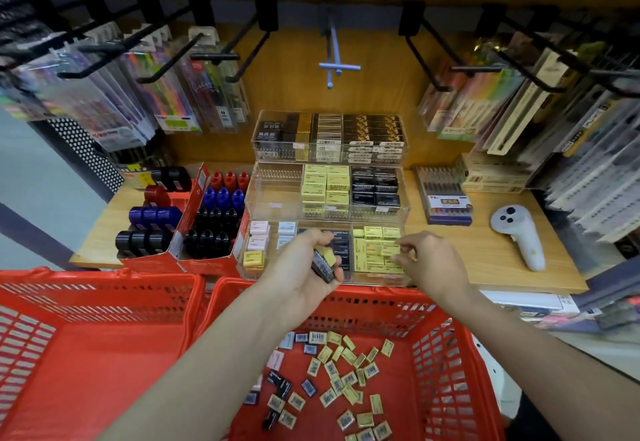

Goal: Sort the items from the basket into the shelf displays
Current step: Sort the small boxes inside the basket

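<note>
A red basket [446,371] below me holds several small yellow, black and pale erasers [332,374] scattered on its floor. My left hand [304,267] grips a few erasers, black ones and a yellow one [327,258], above the basket's far rim. My right hand [429,260] reaches into the front tier of the clear acrylic display [408,212], its fingers pinching a yellow eraser [391,250] among the yellow ones in the right compartment. The middle compartment there holds black erasers, the left one pink, white and yellow ones.
A second red basket [86,336] sits at the left. Red cartons of ink bottles [207,222] stand left of the display. A pen box [446,198] and a white controller [519,232] lie on the wooden shelf at the right. Hooks with pen packs hang above.
</note>
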The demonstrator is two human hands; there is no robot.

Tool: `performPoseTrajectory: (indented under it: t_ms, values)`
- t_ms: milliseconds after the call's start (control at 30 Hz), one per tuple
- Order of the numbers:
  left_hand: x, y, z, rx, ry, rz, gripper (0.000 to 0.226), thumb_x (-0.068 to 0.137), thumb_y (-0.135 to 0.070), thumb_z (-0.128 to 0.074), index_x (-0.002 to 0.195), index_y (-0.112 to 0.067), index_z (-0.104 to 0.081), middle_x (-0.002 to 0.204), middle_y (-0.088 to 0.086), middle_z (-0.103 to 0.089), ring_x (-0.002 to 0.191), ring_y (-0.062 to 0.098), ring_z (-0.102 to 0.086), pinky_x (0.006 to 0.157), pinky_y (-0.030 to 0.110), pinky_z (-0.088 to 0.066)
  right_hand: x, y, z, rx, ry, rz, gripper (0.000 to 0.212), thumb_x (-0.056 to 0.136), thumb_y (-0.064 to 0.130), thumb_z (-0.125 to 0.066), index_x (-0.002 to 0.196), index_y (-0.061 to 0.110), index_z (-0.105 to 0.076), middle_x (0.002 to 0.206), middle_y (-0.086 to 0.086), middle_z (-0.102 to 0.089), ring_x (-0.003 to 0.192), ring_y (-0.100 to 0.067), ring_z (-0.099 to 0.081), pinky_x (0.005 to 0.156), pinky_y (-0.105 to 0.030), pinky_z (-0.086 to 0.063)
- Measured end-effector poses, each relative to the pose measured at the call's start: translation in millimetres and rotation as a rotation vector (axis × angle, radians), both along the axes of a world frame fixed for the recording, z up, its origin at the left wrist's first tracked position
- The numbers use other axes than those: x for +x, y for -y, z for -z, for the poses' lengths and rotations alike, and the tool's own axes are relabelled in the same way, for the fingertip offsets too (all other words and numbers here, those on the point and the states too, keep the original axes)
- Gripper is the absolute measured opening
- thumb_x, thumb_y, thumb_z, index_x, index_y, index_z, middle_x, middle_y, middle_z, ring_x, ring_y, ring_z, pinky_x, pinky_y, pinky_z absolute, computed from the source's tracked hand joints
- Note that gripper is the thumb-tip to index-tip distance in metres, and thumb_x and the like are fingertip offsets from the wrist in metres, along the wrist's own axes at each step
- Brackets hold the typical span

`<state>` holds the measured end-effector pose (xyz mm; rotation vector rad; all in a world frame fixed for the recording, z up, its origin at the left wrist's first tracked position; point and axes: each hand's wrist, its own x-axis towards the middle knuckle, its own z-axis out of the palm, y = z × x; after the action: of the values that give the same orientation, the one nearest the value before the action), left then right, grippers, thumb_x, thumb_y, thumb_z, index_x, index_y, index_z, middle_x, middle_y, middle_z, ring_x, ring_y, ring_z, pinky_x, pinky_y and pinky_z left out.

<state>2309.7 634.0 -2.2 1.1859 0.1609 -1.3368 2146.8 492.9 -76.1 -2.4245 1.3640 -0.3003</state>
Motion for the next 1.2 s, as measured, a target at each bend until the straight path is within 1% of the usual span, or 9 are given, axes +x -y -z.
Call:
performPoseTrajectory:
  t_ms: [133,333,533,667,767,833,933,1033,1200]
  values:
    - [0.6,-1.0,1.1,-0.034,0.011,0.068,0.03,0.098,0.001,-0.043,0.12,-0.003,-0.064,0.097,0.014,-0.055,0.083,0.023,-0.054,0.06,0.03,-0.049,16.8,-2.4,8.7,-0.036,-0.006,0.051,0.036,0.084,0.037,-0.075,0.117,0.021,-0.071,0.105,-0.002,-0.074,0.096,-0.022,-0.069,0.076,-0.031,-0.056]
    - [1.7,-5.3,1.7,-0.058,0.015,0.11,0.026,0.099,-0.001,-0.053,0.12,-0.012,-0.063,0.107,0.013,-0.067,0.088,0.023,-0.061,0.067,0.033,-0.053,30.6,-1.7,12.6,-0.068,-0.044,0.091,0.031,0.087,0.038,-0.071,0.114,0.023,-0.069,0.094,0.001,-0.074,0.087,-0.019,-0.069,0.068,-0.026,-0.053]
    - [2.3,-7.2,3.5,-0.068,0.038,0.108,0.025,0.095,-0.006,-0.061,0.12,-0.011,-0.064,0.097,0.002,-0.077,0.09,0.018,-0.056,0.065,0.031,-0.051,31.2,-1.3,8.0,-0.097,-0.046,0.062,0.028,0.087,0.037,-0.072,0.11,0.022,-0.063,0.099,0.004,-0.073,0.089,-0.017,-0.068,0.072,-0.03,-0.056]
    - [2.6,-7.9,1.4,-0.115,0.055,0.125,0.029,0.09,-0.004,-0.066,0.118,-0.012,-0.064,0.107,0.001,-0.076,0.1,0.019,-0.059,0.067,0.032,-0.052,23.1,-14.5,-20.0,0.213,0.34,0.019,0.019,0.084,0.038,-0.075,0.097,0.026,-0.071,0.089,0.012,-0.071,0.065,0.005,-0.059,0.057,-0.007,-0.042]
    - [-0.7,-8.0,0.5,-0.145,0.138,0.153,0.03,0.088,-0.001,-0.066,0.115,-0.014,-0.067,0.109,-0.002,-0.075,0.101,0.02,-0.064,0.068,0.031,-0.054,18.3,-40.2,-51.3,0.743,0.64,-0.089,0.025,0.073,0.055,-0.073,0.091,0.038,-0.076,0.08,0.011,-0.073,0.058,0.001,-0.059,0.055,-0.013,-0.046]
    - [-2.4,-9.0,-0.4,-0.153,0.165,0.136,0.033,0.086,0.002,-0.068,0.114,-0.016,-0.068,0.111,0.001,-0.074,0.099,0.023,-0.066,0.068,0.032,-0.054,17.9,-52.8,-61.0,0.879,0.701,-0.128,0.03,0.073,0.048,-0.077,0.099,0.032,-0.076,0.076,0.002,-0.07,0.052,-0.008,-0.05,0.049,-0.021,-0.044]
    - [-3.1,-10.7,0.7,-0.119,0.205,0.133,0.029,0.081,-0.004,-0.075,0.108,-0.015,-0.073,0.115,0.008,-0.072,0.101,0.026,-0.066,0.065,0.031,-0.055,20.7,-61.2,-66.2,0.752,0.742,-0.111,0.021,0.079,0.026,-0.079,0.097,0.017,-0.074,0.077,0.003,-0.072,0.045,-0.004,-0.049,0.045,-0.018,-0.041]
    - [-4.4,-11.5,2.5,-0.055,0.213,0.116,0.021,0.077,-0.01,-0.079,0.098,-0.009,-0.077,0.12,0.013,-0.066,0.107,0.026,-0.064,0.063,0.028,-0.055,17.5,-64.0,-65.5,0.649,0.726,-0.135,0.013,0.083,0.026,-0.076,0.09,0.015,-0.073,0.07,0.011,-0.068,0.047,0.001,-0.053,0.049,-0.012,-0.042]
    - [-5.7,-12.9,1.9,-0.04,0.133,0.119,0.033,0.068,-0.014,-0.08,0.098,-0.003,-0.076,0.102,0.017,-0.073,0.079,0.02,-0.071,0.059,0.024,-0.056,12.8,-63.1,-64.1,0.622,0.657,-0.121,0.014,0.088,0.034,-0.071,0.088,0.02,-0.071,0.056,0.015,-0.057,0.048,-0.002,-0.049,0.051,-0.019,-0.043]
